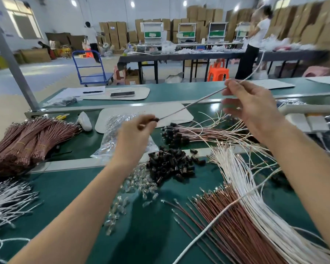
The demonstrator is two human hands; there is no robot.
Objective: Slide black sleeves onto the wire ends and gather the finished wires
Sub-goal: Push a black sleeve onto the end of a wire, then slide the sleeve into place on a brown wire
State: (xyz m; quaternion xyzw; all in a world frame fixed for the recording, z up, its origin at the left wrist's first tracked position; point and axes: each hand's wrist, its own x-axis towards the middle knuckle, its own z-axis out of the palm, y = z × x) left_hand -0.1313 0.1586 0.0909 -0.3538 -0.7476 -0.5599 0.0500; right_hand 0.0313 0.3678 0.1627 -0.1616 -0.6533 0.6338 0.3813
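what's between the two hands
In the head view, one thin pale wire spans from the left hand, with a small black sleeve at that end, to the right hand.

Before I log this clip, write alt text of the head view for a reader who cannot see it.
The left hand pinches a black sleeve at the end of a white wire that the right hand holds straight above a green table. On it lie loose sleeves and wire bundles.
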